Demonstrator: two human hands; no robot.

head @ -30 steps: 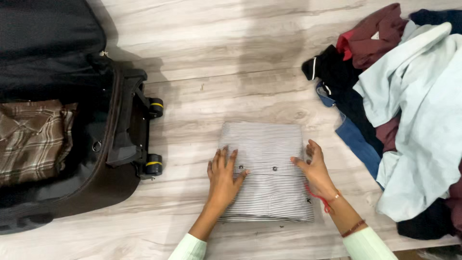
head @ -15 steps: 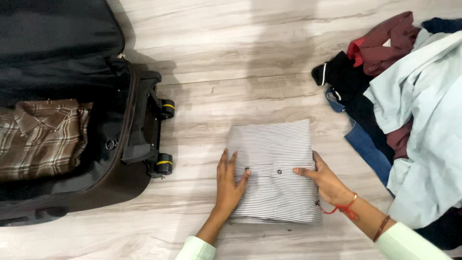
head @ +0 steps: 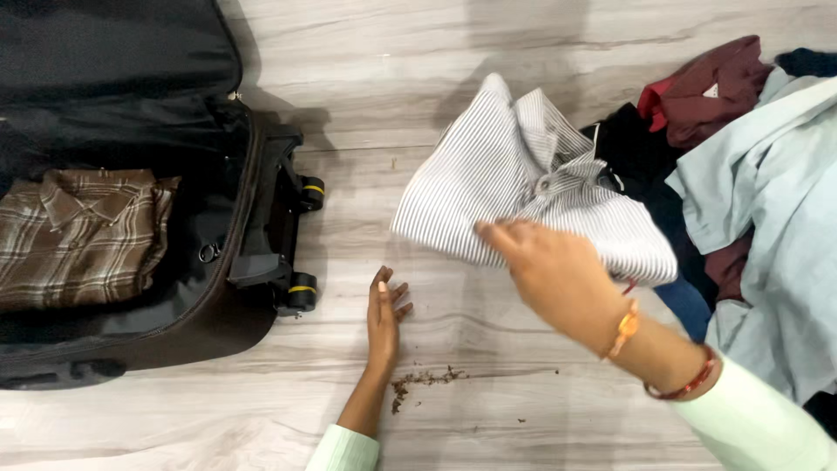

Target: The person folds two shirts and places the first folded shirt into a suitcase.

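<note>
My right hand [head: 551,270] grips a folded grey-and-white striped shirt [head: 514,183] by its near edge and holds it lifted off the floor, collar side turned up. The hand is blurred. Flat on the pale wooden floor [head: 488,401] lies my left hand [head: 384,314], fingers apart and holding nothing, just below and left of the shirt. An open dark suitcase [head: 253,262] lies at the left with a folded brown plaid shirt [head: 83,235] inside it.
A heap of loose clothes [head: 750,192] in pale blue, maroon, black and blue fills the right side. The suitcase's wheels [head: 302,292] point toward my left hand. Dark crumbs [head: 423,380] lie on the floor near my left wrist.
The striped shirt lay flat under both hands; now my right hand has lifted it off the floor and flipped it collar-up. My left hand has let go and rests on the floor.
</note>
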